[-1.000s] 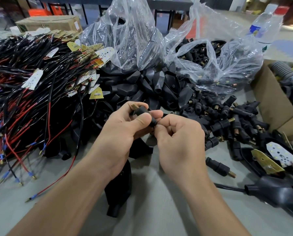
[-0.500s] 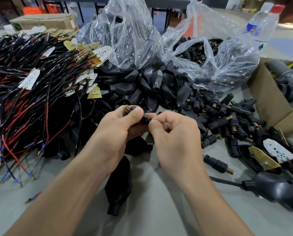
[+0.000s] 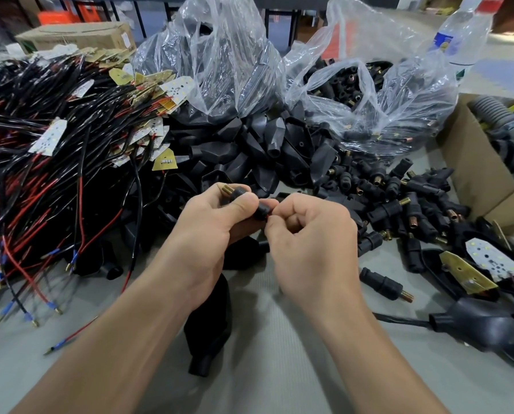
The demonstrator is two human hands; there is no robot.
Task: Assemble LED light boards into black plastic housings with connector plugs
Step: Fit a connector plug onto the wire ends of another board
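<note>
My left hand (image 3: 208,225) grips a connector plug (image 3: 263,209); at its three o'clock, my right hand (image 3: 309,237) seemingly pinches its end.

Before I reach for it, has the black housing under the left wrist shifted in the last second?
No. The black housing lies where it did, the same gap left of the lone connector plug, narrow end still toward the camera.

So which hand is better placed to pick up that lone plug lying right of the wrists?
Probably the right hand: the lone plug lies on its side, and it only pinches the end of the held plug, while the left hand grips its body.
</note>
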